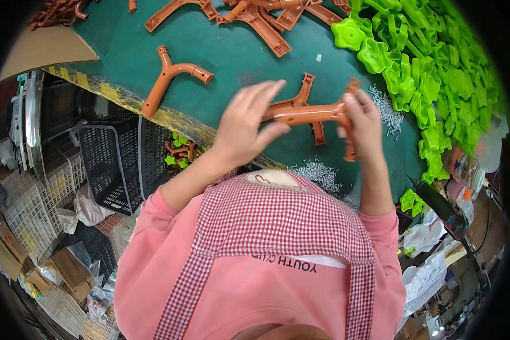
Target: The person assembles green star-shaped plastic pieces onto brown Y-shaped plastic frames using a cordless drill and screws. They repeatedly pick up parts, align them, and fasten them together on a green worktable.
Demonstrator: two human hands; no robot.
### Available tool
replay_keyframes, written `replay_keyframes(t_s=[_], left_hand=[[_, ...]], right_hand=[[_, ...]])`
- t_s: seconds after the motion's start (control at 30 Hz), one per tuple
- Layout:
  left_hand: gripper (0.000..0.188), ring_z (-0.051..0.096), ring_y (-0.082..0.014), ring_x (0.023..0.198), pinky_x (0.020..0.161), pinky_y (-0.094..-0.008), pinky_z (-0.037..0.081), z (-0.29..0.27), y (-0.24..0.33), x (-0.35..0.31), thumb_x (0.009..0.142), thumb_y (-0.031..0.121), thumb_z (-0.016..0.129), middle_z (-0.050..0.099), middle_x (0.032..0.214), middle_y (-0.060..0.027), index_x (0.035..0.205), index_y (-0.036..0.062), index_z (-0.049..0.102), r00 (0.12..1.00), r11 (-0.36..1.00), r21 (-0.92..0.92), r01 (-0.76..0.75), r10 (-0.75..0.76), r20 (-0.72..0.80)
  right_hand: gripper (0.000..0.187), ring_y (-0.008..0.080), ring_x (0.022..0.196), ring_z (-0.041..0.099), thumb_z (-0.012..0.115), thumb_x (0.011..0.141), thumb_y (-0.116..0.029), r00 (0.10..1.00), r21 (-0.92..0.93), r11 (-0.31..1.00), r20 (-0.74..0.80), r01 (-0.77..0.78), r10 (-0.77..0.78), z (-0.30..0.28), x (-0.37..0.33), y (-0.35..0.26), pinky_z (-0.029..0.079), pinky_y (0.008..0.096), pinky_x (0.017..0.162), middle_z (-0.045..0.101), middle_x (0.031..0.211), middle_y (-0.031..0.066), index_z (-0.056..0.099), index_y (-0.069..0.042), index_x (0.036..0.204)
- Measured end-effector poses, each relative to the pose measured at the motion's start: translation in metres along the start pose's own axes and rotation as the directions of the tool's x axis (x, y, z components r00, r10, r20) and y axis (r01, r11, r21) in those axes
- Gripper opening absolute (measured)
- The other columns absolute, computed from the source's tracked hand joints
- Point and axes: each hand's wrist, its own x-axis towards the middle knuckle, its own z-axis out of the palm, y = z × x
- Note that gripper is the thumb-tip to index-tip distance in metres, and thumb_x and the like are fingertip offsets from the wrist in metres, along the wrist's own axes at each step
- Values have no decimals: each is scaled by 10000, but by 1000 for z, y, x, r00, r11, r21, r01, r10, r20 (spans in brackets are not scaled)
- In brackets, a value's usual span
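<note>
My right hand [364,122] is closed around the forked right end of a brown plastic branch-shaped piece [311,115], which lies roughly level in front of me. At its left end is my left hand [245,123], the thumb along the near side and the fingers reaching over the far side. Its grip is partly hidden. Just behind, a second brown branch-shaped piece [305,90] shows its ribbed, hollow inside; where it meets the first cannot be seen.
A brown Y-shaped piece [167,76] lies on the green table [232,54] at left. More brown pieces [260,25] lie at the back. Bright green star-ended parts [425,79] heap at right. Small screws lie in a near pile [320,174] and a right pile [386,110]. A powered screwdriver [439,207] is at lower right.
</note>
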Motion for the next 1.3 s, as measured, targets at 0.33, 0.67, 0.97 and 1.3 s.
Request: replay_keyframes(t_s=[0.33, 0.67, 0.97, 1.3], left_hand=[[418, 624, -258, 870, 741, -353, 530, 15, -8, -17, 736, 140, 779, 622, 973, -69, 1124, 45, 657, 997, 990, 142, 23, -32, 65], [509, 589, -230, 780, 710, -339, 517, 32, -22, -18, 678, 186, 814, 614, 917, -56, 1143, 38, 667, 996, 977, 201, -71, 59, 67], [484, 558, -230, 747, 668, -326, 489, 36, -16, -24, 742, 199, 771, 598, 926, -72, 1180, 41, 637, 995, 954, 295, -63, 37, 92], [359, 649, -336, 885, 778, -398, 513, -1, -15, -27, 852, 202, 698, 665, 972, -155, 1147, 6, 644, 950, 903, -326, 281, -212, 230]], right_hand=[[306, 258, 792, 651, 775, 741, -62, 734, -685, 461, 161, 564, -659, 33, -13, 49, 538, 334, 680, 650, 951, 101, 696, -34, 1035], [235, 221, 785, 635, 787, 745, -138, 704, -773, 321, 217, 547, -676, 35, -4, 49, 528, 333, 677, 654, 897, 39, 725, -73, 962], [238, 244, 758, 634, 769, 744, -125, 746, -775, 312, 288, 550, -601, 34, 4, 43, 520, 349, 640, 600, 814, 58, 693, -63, 961], [348, 183, 722, 606, 810, 707, -54, 792, -344, 726, 409, 595, -454, 40, -2, 19, 486, 318, 665, 618, 831, 93, 683, 21, 1022]])
